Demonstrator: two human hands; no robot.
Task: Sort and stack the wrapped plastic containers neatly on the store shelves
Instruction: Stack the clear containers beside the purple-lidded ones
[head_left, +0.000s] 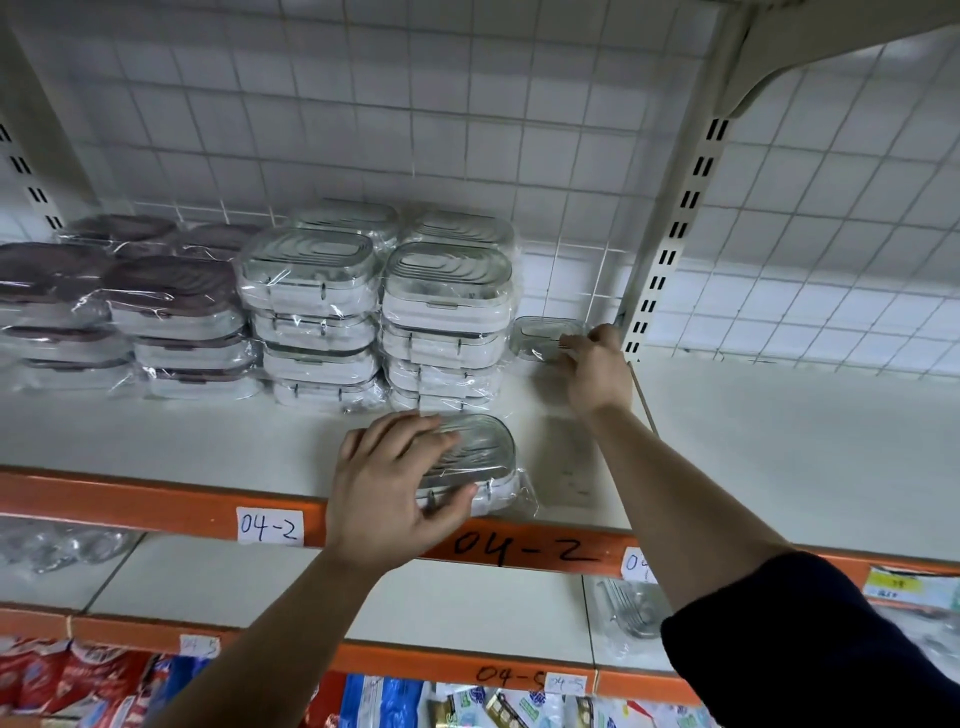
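On the white upper shelf board (727, 441), seen from the head camera, a film-wrapped oval plastic container with a clear ribbed lid and white base (483, 457) lies flat at the front edge, just above the orange shelf rail (130, 499). The left hand (395, 488) covers its left half. The fingers are spread across the lid and the thumb is hooked against the front side, so the hand grips it.

Behind it stand two stacks of clear-lidded wrapped containers (441, 312), side by side and touching, with more of the same behind them. To their left are stacks of dark brown-lidded wrapped containers (171, 317).

Right of the clear stacks, at the back near the slotted cream upright post (670, 244), sits a smaller clear wrapped container (540, 335). The right hand (597, 369) reaches it with fingers curled against its right end. Whether they actually have hold of it cannot be told.

A white wire grid panel (467, 130) backs the shelf. A handwritten paper label reading 04-2 (270, 526) is stuck on the rail. Below, colourful packets (78, 680) hang under a lower shelf.
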